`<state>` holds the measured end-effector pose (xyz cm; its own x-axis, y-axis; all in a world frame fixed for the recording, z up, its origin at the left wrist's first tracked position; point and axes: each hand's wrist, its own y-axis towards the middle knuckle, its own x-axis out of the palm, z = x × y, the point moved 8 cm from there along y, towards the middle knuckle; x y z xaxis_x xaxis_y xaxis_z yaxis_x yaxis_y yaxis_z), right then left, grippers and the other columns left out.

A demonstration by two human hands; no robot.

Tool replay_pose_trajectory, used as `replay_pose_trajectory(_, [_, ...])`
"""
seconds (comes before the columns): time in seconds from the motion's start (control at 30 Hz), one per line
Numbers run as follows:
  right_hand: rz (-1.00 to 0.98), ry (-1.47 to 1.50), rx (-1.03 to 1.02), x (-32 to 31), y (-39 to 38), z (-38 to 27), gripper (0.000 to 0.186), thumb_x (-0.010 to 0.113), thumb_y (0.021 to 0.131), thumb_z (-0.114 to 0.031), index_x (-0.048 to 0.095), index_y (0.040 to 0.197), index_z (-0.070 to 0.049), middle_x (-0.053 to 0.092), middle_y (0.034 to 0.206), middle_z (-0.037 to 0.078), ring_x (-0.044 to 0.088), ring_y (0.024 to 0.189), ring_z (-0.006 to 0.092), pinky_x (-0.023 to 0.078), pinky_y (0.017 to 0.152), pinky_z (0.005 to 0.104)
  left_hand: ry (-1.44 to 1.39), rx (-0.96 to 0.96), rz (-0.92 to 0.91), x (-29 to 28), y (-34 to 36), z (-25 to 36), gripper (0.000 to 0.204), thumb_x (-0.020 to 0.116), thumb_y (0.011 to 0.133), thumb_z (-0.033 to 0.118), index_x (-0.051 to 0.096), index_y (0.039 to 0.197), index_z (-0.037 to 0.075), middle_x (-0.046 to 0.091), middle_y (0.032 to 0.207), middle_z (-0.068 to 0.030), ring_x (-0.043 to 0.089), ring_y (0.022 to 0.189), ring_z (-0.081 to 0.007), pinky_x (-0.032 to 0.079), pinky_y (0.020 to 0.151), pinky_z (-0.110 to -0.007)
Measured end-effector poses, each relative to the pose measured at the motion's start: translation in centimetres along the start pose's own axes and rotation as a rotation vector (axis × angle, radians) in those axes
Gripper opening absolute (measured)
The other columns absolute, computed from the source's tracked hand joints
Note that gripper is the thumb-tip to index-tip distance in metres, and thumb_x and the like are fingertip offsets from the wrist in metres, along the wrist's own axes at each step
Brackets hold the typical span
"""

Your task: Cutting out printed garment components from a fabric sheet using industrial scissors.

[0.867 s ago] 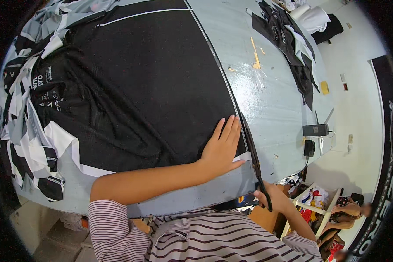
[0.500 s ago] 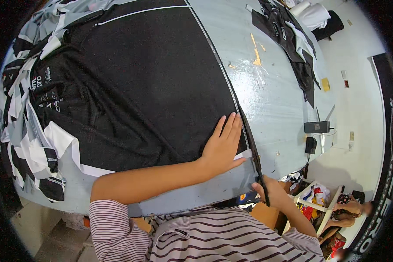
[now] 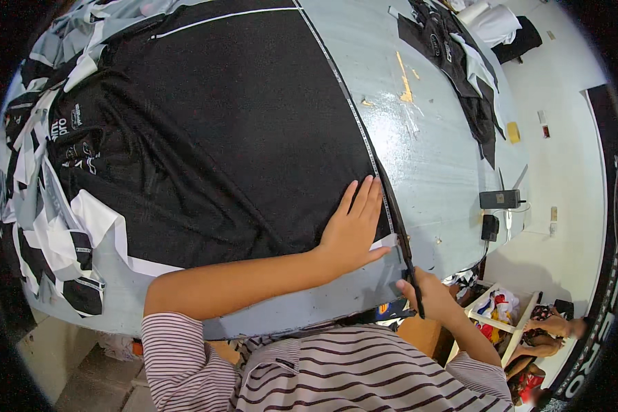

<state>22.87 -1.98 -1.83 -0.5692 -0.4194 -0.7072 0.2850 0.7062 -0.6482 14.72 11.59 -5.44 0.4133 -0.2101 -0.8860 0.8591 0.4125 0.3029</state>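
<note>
A large black fabric panel lies on the grey-blue table, creased at its left and edged with white along its near side. A thin light dotted line follows its right edge. My left hand lies flat on the panel's near right corner, fingers stretched out beside that edge. At the table's front edge my right hand is closed on a narrow black strip. The strip runs up along the panel's right edge, and its end hangs below my fingers.
White, grey and black fabric pieces are heaped at the left. Black garment pieces lie at the far right, above a dark adapter box with cables. Yellowish scraps mark the table. A white shelf of cloth stands lower right.
My right hand has shifted very slightly with the strip, which now lies straighter along the panel's edge. My left hand stays flat in nearly the same place.
</note>
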Motion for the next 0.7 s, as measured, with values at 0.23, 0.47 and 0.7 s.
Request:
replay_pose_trajectory(0.23, [-0.01,0.071,0.006,0.2,0.0,0.9,0.045,0.051,0.095,-0.039,0.048,0.085,0.004,0.054,0.057,0.014,0.057,0.051,0.0224,0.045,0.05,0.0345,0.006,0.001,-0.021,0.2,0.0,0.1,0.091,0.047,0.082,0.065,0.041,0.132,-0.011,0.034,0.143,-0.0253,0.023,0.138,-0.0358,0.013,0.114,-0.048])
replay_pose_trajectory(0.47, [-0.012,0.095,0.009,-0.1,0.7,0.5,0.055,0.057,0.09,-0.047,0.051,0.084,0.007,0.058,0.066,0.025,0.059,0.065,0.0445,0.047,0.06,0.0448,0.006,0.001,-0.014,0.1,0.2,0.1,0.093,0.047,0.081,0.065,0.039,0.133,-0.011,0.034,0.143,-0.0251,0.023,0.138,-0.0357,0.012,0.114,-0.047])
replay_pose_trajectory(0.7, [-0.055,0.314,0.125,0.4,1.2,2.1,0.048,0.051,0.095,-0.039,0.051,0.079,0.005,0.059,0.063,0.016,0.059,0.05,0.0232,0.046,0.048,0.0331,0.043,0.003,-0.04,0.1,-0.1,-0.1,0.094,0.046,0.081,0.066,0.037,0.135,-0.011,0.032,0.144,-0.0248,0.022,0.138,-0.0358,0.013,0.113,-0.048])
